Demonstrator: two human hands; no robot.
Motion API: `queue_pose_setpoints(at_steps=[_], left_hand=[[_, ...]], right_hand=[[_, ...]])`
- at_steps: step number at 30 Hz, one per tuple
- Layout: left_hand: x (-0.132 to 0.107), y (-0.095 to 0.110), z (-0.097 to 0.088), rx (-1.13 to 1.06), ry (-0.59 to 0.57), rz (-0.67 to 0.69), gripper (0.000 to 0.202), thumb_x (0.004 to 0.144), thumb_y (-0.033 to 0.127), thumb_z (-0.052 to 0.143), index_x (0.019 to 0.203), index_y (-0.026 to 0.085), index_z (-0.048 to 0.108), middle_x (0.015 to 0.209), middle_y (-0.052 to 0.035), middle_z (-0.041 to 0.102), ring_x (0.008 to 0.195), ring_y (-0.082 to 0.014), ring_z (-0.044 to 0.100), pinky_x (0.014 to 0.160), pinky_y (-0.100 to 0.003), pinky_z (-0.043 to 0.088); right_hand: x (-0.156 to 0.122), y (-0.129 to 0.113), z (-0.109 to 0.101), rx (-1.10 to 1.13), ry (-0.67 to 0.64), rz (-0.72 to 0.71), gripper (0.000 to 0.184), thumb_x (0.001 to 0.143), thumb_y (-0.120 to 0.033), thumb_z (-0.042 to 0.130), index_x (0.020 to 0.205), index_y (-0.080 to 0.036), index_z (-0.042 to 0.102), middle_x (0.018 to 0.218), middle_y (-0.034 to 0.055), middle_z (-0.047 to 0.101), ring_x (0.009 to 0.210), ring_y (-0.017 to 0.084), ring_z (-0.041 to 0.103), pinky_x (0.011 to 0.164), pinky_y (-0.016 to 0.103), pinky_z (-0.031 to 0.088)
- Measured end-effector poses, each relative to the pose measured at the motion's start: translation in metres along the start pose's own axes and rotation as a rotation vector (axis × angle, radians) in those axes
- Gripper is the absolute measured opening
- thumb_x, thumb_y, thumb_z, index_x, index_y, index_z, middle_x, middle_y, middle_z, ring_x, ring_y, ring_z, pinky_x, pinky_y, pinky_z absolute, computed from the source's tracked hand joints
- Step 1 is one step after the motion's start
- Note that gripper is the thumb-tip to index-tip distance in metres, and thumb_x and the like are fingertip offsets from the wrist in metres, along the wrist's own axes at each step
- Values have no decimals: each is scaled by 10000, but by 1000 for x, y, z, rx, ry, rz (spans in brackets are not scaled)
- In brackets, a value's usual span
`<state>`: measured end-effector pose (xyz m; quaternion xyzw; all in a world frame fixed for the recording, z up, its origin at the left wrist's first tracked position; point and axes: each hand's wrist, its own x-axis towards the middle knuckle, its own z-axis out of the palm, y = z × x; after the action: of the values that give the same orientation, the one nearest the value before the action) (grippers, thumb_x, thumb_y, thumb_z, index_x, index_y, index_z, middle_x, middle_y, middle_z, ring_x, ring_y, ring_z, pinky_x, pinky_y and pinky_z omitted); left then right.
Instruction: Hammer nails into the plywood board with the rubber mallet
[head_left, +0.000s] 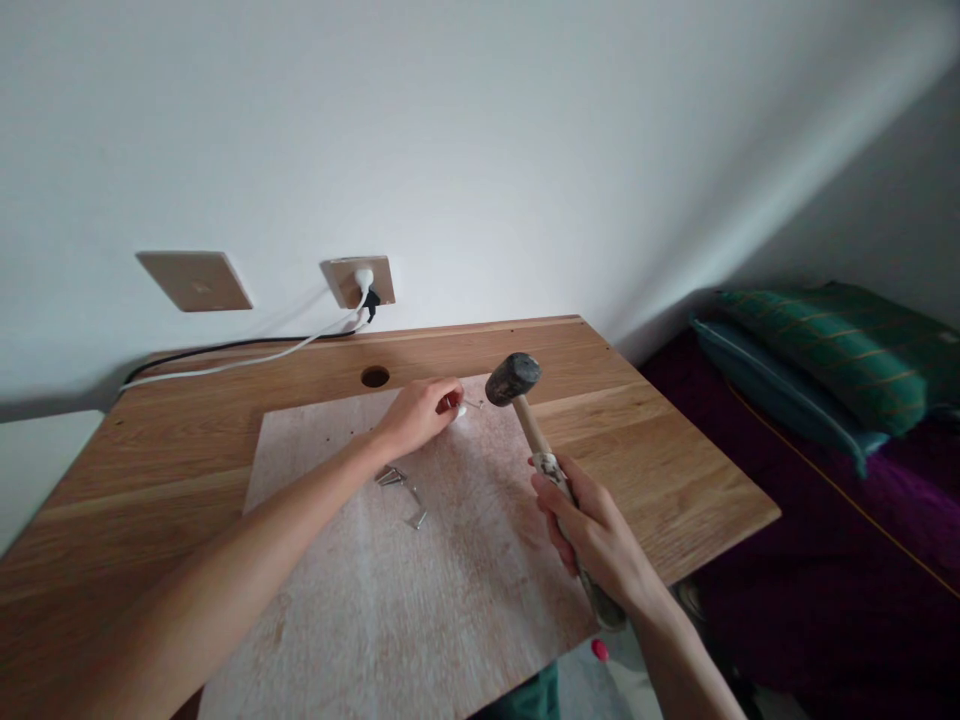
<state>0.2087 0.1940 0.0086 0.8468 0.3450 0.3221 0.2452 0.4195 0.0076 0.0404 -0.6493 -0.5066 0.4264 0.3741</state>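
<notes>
A person's two bare hands work over a pale board (360, 610) lying on a wooden bench (667, 480) by a white wall. The right hand (589, 520) has its grip closed around the handle of a mallet (532, 425), whose dark head is raised above the board's far right part. The left hand (420, 415) is near the board's far edge, fingers curled in a narrow grip beside a small white piece (460, 411) and a thin nail (473, 404); whether it pinches either, I cannot tell. Loose nails (391, 477) lie on the board, nearer the person than the left hand.
</notes>
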Motion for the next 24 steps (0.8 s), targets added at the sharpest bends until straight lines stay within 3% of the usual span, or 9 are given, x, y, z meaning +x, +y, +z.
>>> queue_pose_setpoints(at_steps=[10, 19, 24], left_hand=[[1, -2, 2, -20, 5, -83, 154, 797, 50, 669, 879, 180, 686, 784, -7, 739, 709, -162, 689, 672, -256, 473], [1, -3, 4, -131, 20, -115, 433, 757, -14, 641, 1135, 198, 636, 826, 6, 764, 698, -152, 708, 674, -244, 527], [2, -3, 2, -119, 10, -127, 513, 722, -48, 629, 1168, 207, 639, 849, 5, 787, 722, -162, 725, 712, -256, 551]], right_hand=[[10, -16, 11, -62, -68, -42, 283, 1036, -506, 498, 1016, -227, 540, 440, -133, 471, 321, 70, 402, 355, 157, 306], [7, -13, 9, -139, -120, -61, 281, 1047, -505, 494, 1005, -232, 542, 456, -129, 478, 326, 74, 424, 344, 157, 300], [6, -16, 8, -219, -149, -68, 261, 1049, -480, 492, 1021, -228, 554, 490, -111, 513, 348, 80, 458, 344, 155, 333]])
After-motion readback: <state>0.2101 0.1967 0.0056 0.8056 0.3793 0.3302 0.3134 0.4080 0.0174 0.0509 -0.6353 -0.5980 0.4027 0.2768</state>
